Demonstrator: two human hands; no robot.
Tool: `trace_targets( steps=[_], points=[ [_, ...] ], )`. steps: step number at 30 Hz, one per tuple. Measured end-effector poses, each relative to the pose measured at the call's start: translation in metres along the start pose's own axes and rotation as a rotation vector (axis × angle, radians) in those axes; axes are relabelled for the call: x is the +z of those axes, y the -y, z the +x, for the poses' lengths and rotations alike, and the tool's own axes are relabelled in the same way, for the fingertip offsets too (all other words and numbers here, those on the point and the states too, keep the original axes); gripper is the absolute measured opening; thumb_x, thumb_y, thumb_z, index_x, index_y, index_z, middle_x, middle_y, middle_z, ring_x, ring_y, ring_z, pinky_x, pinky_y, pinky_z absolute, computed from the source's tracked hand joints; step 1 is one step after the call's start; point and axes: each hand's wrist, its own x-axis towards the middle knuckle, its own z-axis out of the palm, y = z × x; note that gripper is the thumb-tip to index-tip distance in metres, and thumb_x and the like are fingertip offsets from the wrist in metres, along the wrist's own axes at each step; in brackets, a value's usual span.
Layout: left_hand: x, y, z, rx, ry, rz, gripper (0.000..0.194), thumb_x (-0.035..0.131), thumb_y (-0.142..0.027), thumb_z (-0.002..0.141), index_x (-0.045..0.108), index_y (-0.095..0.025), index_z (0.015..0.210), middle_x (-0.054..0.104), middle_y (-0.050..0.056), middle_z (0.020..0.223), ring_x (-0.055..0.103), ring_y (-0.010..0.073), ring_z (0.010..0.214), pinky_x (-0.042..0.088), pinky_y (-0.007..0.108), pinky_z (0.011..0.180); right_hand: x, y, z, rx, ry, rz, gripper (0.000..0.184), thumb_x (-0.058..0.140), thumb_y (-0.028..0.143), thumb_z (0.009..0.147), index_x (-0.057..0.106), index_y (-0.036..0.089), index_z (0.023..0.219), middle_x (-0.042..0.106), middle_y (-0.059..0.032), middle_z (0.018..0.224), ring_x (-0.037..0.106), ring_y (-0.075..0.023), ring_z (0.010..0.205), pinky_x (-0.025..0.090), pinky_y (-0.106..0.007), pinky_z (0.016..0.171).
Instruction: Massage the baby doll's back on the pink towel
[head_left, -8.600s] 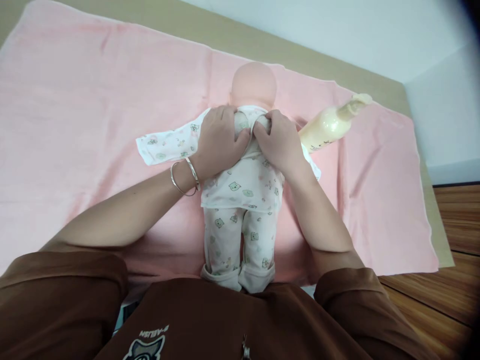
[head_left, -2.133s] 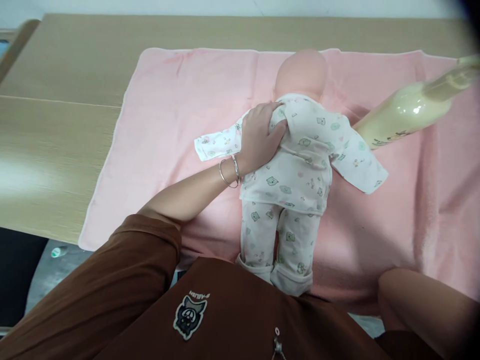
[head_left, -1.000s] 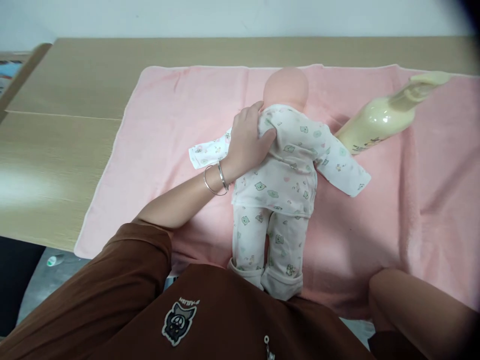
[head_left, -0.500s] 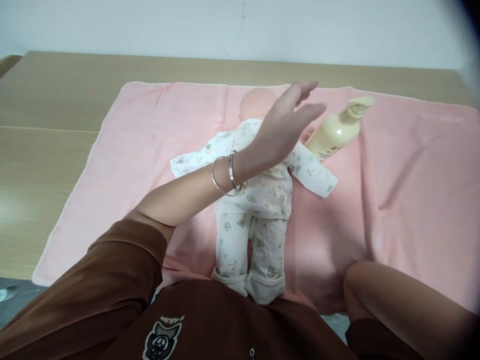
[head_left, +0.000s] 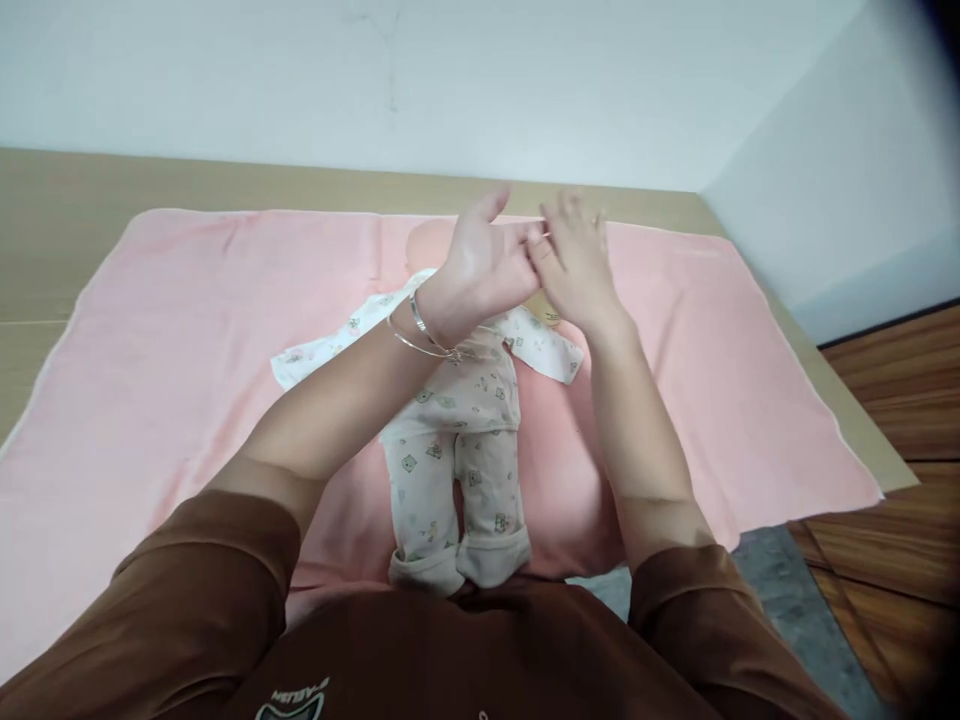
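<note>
A baby doll (head_left: 469,400) in printed white clothes lies on the pink blanket, its head (head_left: 424,246) partly hidden behind my left wrist. Above its chest my left hand (head_left: 487,265) is held palm up, fingers stretched, with a shiny wet-looking patch on the palm. My right hand (head_left: 576,262) meets its fingers from the right, palm down and fingers spread, slightly blurred. Neither hand holds anything. Behind them, a small part of the yellow bottle (head_left: 544,308) shows beside the doll's sleeve; the rest is covered by my hands.
The pink blanket (head_left: 675,350) is spread over a wooden table (head_left: 67,200). A pale wall (head_left: 262,80) rises behind it. At the right, wood-grained panels (head_left: 892,400) stand past the table's edge. Two bangles (head_left: 420,330) circle my left wrist.
My right hand has come up from the lower right to meet the left. My left palm has turned upward. The view has shifted right, and the bottle's pump top is now hidden.
</note>
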Motion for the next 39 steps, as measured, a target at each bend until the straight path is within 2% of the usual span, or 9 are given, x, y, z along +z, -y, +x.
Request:
trace_targets(
  steps=[5,8,14,22,25,27,31,35,39],
  points=[
    [-0.021,-0.001,-0.030,-0.309,0.081,-0.477,0.066,0.019,-0.058,0.104,0.072,-0.018,0.108,0.069,0.019,0.120,0.055,0.0322,0.138,0.048,0.054,0.113,-0.027,-0.010,-0.029,-0.037,0.122,0.006,0.078,0.029,0.081,0.099,0.042,0.029,0.156,0.030,-0.0055,0.170,0.019,-0.0346,0.160,0.016,-0.067,0.130],
    [-0.033,-0.019,-0.058,-0.325,0.072,-0.547,0.058,0.030,-0.057,0.103,0.073,-0.018,0.112,0.066,0.017,0.131,0.050,0.0304,0.143,0.046,0.049,0.115,-0.070,-0.020,-0.057,-0.066,0.050,0.115,0.077,0.035,0.084,0.096,0.041,0.035,0.155,0.035,-0.0026,0.168,0.036,-0.0332,0.153,0.035,-0.063,0.125],
    [-0.040,-0.073,-0.095,-0.309,-0.040,-0.526,0.074,0.008,-0.049,0.110,0.068,-0.010,0.128,0.064,0.013,0.138,0.049,0.0268,0.143,0.040,0.047,0.112,-0.116,-0.015,-0.071,-0.027,-0.212,0.262,0.058,0.041,0.075,0.100,0.046,0.040,0.145,0.047,-0.0047,0.158,0.063,-0.0246,0.127,0.054,-0.044,0.108],
    [-0.043,-0.093,-0.113,-0.338,0.016,-0.461,0.079,-0.003,-0.052,0.109,0.057,-0.016,0.147,0.063,0.008,0.139,0.038,0.0289,0.150,0.031,0.053,0.115,-0.090,0.050,-0.059,-0.104,-0.035,0.343,0.039,0.045,0.050,0.106,0.044,0.040,0.143,0.048,0.0067,0.157,0.061,-0.0207,0.131,0.054,-0.039,0.115],
    [-0.049,-0.095,-0.116,-0.391,-0.021,-0.428,0.066,0.019,-0.062,0.106,0.064,-0.029,0.141,0.065,0.004,0.139,0.031,0.0331,0.154,0.031,0.055,0.119,-0.081,0.059,-0.056,-0.086,0.077,0.242,0.040,0.040,0.055,0.105,0.039,0.048,0.145,0.043,0.0160,0.160,0.057,-0.0212,0.136,0.053,-0.041,0.116],
    [-0.050,-0.095,-0.117,-0.383,-0.025,-0.462,0.060,0.030,-0.064,0.102,0.066,-0.033,0.139,0.065,0.003,0.138,0.028,0.0344,0.155,0.034,0.053,0.123,-0.075,0.059,-0.052,-0.106,0.098,0.228,0.043,0.042,0.061,0.104,0.041,0.047,0.145,0.046,0.0153,0.159,0.059,-0.0212,0.135,0.054,-0.039,0.115],
    [-0.036,-0.093,-0.121,-0.314,-0.003,-0.535,0.068,0.007,-0.050,0.109,0.056,-0.021,0.147,0.060,0.007,0.142,0.031,0.0315,0.155,0.034,0.052,0.123,-0.060,0.063,-0.050,-0.158,0.072,0.224,0.051,0.038,0.062,0.106,0.045,0.032,0.146,0.053,0.0021,0.155,0.059,-0.0197,0.134,0.052,-0.038,0.117],
    [-0.011,-0.095,-0.130,-0.285,0.034,-0.473,0.062,0.011,-0.042,0.110,0.063,-0.021,0.137,0.066,0.009,0.131,0.040,0.0339,0.150,0.040,0.055,0.121,-0.035,0.097,-0.066,-0.223,0.138,0.104,0.051,0.028,0.052,0.109,0.037,0.026,0.152,0.031,-0.0023,0.169,0.031,-0.0193,0.157,0.034,-0.042,0.131],
    [0.003,-0.110,-0.141,-0.208,-0.031,-0.192,0.077,-0.001,-0.029,0.108,0.076,-0.027,0.115,0.066,0.003,0.130,0.024,0.0310,0.157,0.045,0.059,0.118,-0.008,0.142,-0.095,-0.198,0.023,0.036,0.067,0.022,0.058,0.103,0.000,0.035,0.162,0.016,0.0011,0.172,-0.005,-0.0254,0.163,0.007,-0.055,0.136]
  ],
)
